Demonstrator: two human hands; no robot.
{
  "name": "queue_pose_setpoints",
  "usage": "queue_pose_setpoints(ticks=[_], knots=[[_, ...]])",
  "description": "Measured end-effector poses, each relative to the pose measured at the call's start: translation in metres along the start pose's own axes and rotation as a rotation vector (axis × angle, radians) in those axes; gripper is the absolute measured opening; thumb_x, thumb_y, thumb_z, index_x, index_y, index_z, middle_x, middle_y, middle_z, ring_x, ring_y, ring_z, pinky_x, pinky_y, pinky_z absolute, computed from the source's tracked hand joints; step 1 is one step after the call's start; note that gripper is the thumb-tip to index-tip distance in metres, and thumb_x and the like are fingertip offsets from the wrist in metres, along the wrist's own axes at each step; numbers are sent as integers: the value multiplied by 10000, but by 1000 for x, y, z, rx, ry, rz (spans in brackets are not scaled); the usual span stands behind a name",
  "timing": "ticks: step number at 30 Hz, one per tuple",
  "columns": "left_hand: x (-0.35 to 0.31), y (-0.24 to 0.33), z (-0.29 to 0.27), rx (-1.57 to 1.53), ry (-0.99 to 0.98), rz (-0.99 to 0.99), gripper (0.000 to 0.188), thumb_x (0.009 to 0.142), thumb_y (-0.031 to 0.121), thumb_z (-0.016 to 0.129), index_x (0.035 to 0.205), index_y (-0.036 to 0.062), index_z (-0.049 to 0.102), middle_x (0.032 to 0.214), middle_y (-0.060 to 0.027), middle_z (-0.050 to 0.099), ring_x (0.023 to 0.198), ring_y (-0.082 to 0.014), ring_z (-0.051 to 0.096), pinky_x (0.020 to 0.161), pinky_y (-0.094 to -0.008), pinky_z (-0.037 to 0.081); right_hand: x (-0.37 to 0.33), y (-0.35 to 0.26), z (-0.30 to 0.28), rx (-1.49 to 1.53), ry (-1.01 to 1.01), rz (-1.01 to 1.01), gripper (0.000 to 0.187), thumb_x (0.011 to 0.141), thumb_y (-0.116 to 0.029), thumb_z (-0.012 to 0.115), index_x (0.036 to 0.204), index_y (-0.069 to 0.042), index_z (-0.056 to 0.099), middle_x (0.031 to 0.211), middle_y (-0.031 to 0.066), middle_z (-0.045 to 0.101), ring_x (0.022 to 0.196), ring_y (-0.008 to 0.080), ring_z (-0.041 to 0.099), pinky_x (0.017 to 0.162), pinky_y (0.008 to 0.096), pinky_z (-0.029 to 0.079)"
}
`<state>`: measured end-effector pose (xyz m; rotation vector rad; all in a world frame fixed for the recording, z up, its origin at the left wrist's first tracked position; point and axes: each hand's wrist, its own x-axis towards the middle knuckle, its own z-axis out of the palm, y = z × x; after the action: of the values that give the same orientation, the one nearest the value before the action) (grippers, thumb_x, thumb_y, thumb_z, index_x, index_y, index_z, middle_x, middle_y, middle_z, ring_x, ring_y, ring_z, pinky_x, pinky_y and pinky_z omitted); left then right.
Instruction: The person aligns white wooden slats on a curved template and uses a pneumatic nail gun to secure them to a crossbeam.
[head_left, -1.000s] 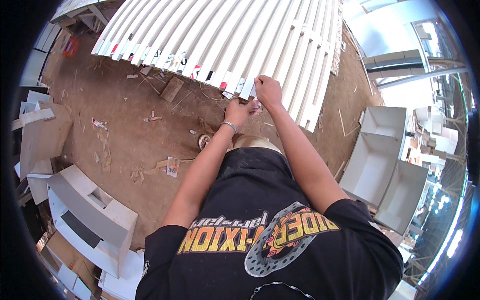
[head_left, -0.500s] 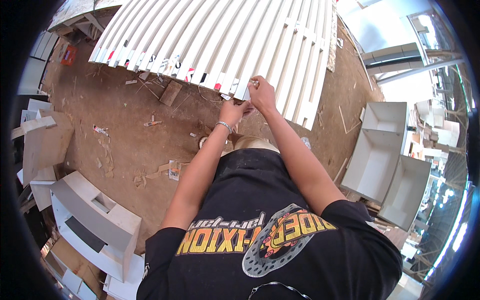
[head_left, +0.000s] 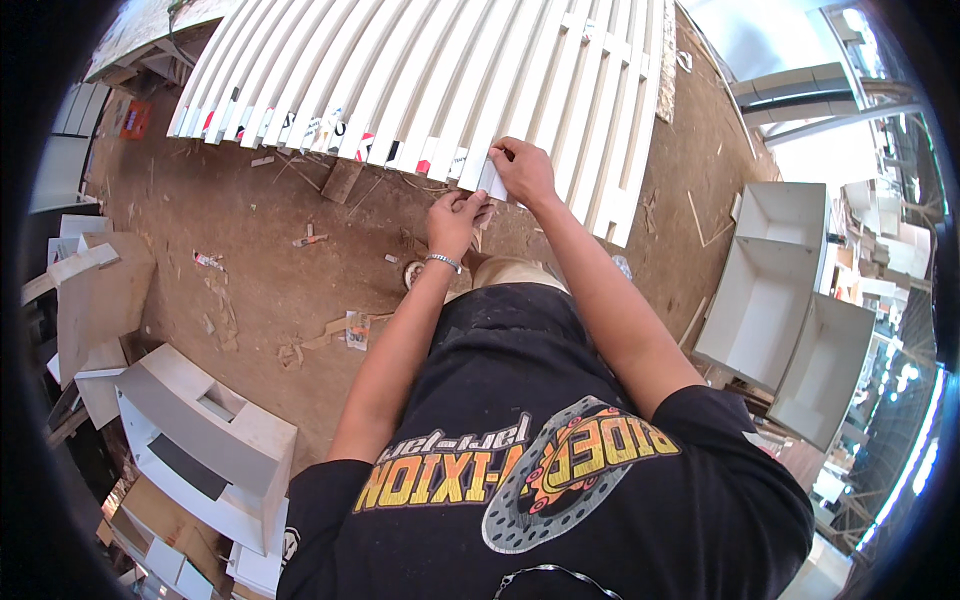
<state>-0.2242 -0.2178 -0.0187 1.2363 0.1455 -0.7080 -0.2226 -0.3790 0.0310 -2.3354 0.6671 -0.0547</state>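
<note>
Long white slats (head_left: 405,75) lie side by side, and their near ends carry patches of coloured printed covering. At one slat's end is a smooth, pale strip (head_left: 489,180). My right hand (head_left: 524,174) is closed over this strip, its fingers curled and the thumb side against the slat. Just below and to the left, my left hand (head_left: 453,222) has thumb and fingertips drawn together near the same slat end. Whatever lies between those left fingertips is too small to make out.
White open cabinets (head_left: 765,300) stand on the right. A curved grey-and-white furniture piece (head_left: 200,440) is at the lower left, with wooden panels (head_left: 105,285) beyond it. Scraps and a wood offcut (head_left: 342,184) litter the brown floor (head_left: 270,270).
My left hand has drawn slightly back and left from the slat end, away from my right hand. My right hand's fingers have moved down over the pale strip. The view has shifted slightly.
</note>
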Motion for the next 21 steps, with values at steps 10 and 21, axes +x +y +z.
queue_pose_setpoints(ticks=[10, 21], knots=[[-7, 1, 3, 5, 15, 16, 268, 988, 132, 703, 1057, -122, 647, 954, -176, 756, 846, -221, 766, 739, -303, 632, -1, 8, -4, -53, -87, -89, 305, 939, -335, 642, 1035, -72, 764, 917, 191, 744, 890, 386, 707, 816, 463, 548], [0, 2, 8, -101, -5, -67, 285, 1001, 104, 669, 1137, -123, 563, 1036, -194, 725, 894, -255, 755, 793, -335, 640, 4, 4, -18, 25, -200, -105, 328, 918, -293, 697, 1101, -22, 680, 920, 200, 724, 926, 373, 705, 837, 464, 543]])
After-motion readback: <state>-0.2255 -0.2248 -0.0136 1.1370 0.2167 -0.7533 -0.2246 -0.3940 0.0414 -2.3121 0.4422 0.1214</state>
